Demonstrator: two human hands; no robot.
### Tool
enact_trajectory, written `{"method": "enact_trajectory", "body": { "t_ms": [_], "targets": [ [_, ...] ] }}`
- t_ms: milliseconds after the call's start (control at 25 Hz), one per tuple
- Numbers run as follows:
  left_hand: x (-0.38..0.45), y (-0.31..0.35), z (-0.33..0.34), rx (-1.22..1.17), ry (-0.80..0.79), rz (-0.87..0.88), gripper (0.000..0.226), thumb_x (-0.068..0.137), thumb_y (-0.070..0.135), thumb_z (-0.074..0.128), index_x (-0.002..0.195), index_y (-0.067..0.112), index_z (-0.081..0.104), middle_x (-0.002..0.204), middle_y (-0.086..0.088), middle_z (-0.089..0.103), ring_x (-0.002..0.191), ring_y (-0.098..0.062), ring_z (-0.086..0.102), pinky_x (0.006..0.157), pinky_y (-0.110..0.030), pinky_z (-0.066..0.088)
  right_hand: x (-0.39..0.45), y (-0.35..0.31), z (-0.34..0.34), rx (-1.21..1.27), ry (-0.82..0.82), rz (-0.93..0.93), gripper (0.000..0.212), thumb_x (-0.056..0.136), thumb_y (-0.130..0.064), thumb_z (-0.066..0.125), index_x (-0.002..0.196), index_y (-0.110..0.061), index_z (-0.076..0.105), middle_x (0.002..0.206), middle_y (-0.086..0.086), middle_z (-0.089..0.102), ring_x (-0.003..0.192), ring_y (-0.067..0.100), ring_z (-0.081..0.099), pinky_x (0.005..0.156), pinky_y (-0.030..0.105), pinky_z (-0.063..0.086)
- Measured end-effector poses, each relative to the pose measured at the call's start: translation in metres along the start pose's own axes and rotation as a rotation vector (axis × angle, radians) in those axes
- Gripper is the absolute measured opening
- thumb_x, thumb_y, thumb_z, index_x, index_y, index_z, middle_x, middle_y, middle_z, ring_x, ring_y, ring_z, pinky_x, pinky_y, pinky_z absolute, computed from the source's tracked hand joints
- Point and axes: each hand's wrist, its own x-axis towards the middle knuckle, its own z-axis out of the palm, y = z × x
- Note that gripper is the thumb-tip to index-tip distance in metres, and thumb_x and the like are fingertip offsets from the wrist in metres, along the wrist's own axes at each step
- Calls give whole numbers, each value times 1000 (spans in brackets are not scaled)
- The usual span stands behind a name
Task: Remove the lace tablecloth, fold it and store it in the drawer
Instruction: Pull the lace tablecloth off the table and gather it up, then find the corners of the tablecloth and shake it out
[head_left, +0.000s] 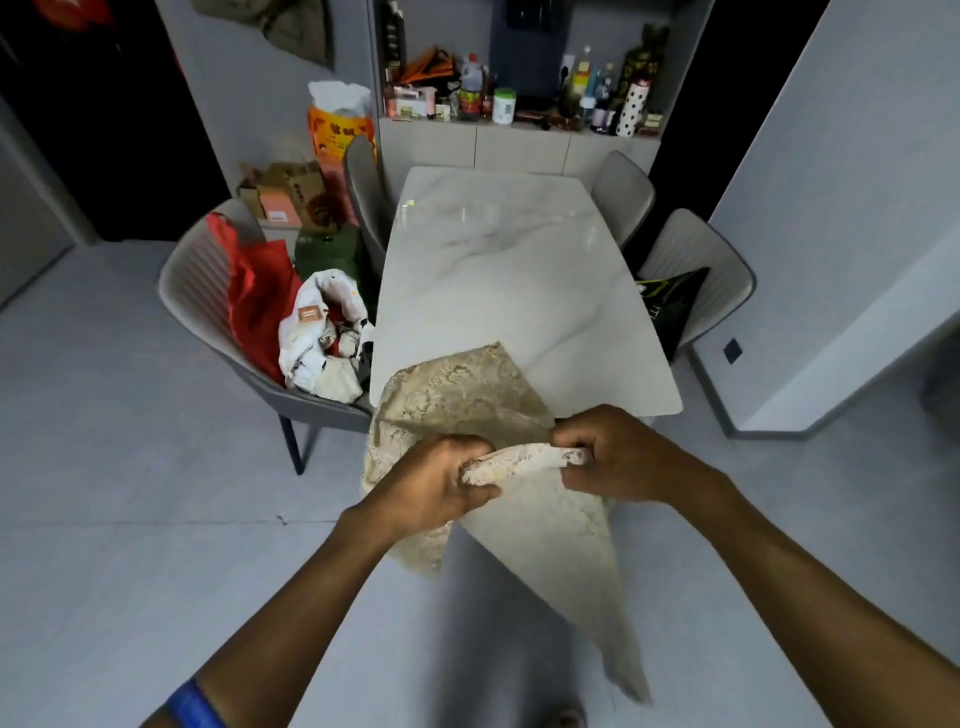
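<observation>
I pinch the lace tablecloth (467, 395) in left hand (436, 483) and right hand (618, 457); it hangs lengthwise off the table (519, 260), tip pointing floorward.

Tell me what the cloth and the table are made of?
The cloth looks like beige lace fabric: it has a holey pattern, hangs limp, and both hands, left hand and right hand, bunch it easily. The table looks like polished white marble or stone: grey veins, shiny reflections. Could be imitation.

- The beige lace tablecloth (457, 395): matt, openwork cloth, rough-textured.
- The white marble-look counter (498, 260) beyond the grip: glossy, smooth, grey-veined.
- The grey floor (130, 441): smooth, dull sheen.
</observation>
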Motion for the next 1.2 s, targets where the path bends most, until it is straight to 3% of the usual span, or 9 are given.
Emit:
{"method": "enact_trajectory", "body": {
  "t_ms": [160, 320, 480, 720, 800, 920, 1040, 1120, 1200],
  "targets": [
    [-43, -16, 13, 147, 157, -58, 26, 78, 16, 63, 97, 34, 63, 70, 11, 67, 65, -11, 61, 59, -22, 48, -30, -11, -19, 177, 90, 159, 47, 68, 8, 59, 48, -24, 31, 47, -11, 29, 46, 2, 29, 49, 21, 22],
    [-55, -18, 35, -59, 270, -139, 24, 88, 12, 66, 94, 36, 66, 74, 25, 66, 72, -2, 64, 66, -16, 48, -67, 3, -38, 270, 181, 203, 48, 70, 12, 56, 48, -22, 29, 50, -12, 28, 47, 2, 28, 47, 21, 21],
    [-46, 4, 68, -169, 339, -131, 29, 91, 14, 64, 84, 40, 54, 77, 8, 65, 69, -12, 60, 65, -25, 48, -113, 36, -49, 340, 184, 282, 55, 74, 19, 56, 44, -26, 49, 46, -14, 42, 45, -2, 39, 48, 15, 31],
    [-28, 41, 115, -104, 248, 1, 27, 95, 16, 57, 113, 35, 62, 107, 28, 66, 104, 3, 62, 87, -11, 48, -175, 79, -47, 373, 197, 389, 39, 71, 17, 59, 52, -13, 42, 53, -2, 32, 50, 12, 34, 50, 24, 24],
    [-25, 48, 129, -153, 160, -74, 29, 91, 24, 65, 111, 43, 56, 106, 29, 65, 101, 4, 63, 81, -8, 47, -189, 84, -49, 380, 212, 417, 42, 70, 16, 60, 52, -15, 39, 54, -2, 30, 51, 14, 33, 49, 24, 24],
    [-25, 46, 160, -106, 78, -262, 21, 77, 35, 78, 80, 41, 58, 76, 15, 67, 73, -6, 63, 64, -17, 47, -200, 85, -49, 426, 285, 428, 48, 67, 18, 59, 50, -18, 33, 52, -5, 25, 49, 9, 26, 46, 19, 20],
    [-40, 41, 200, -311, 280, -557, 34, 77, 24, 80, 56, 28, 54, 60, 8, 54, 60, -14, 49, 59, -25, 43, -196, 76, -40, 422, 339, 399, 49, 64, 21, 58, 49, -17, 31, 49, -12, 24, 46, 4, 22, 45, 17, 18],
    [-44, 39, 225, -512, 434, -711, 28, 76, 19, 81, 60, 14, 60, 62, 0, 57, 63, -18, 50, 62, -28, 44, -190, 72, -32, 373, 382, 391, 49, 65, 18, 57, 50, -18, 29, 46, -13, 23, 45, 2, 21, 44, 17, 18],
    [-45, 40, 239, -644, 452, -690, 20, 79, 15, 79, 68, 4, 66, 67, -4, 63, 66, -19, 55, 66, -33, 47, -186, 71, -28, 344, 441, 416, 47, 69, 14, 57, 51, -19, 28, 44, -12, 23, 43, 2, 22, 42, 15, 18]
  ]
}}
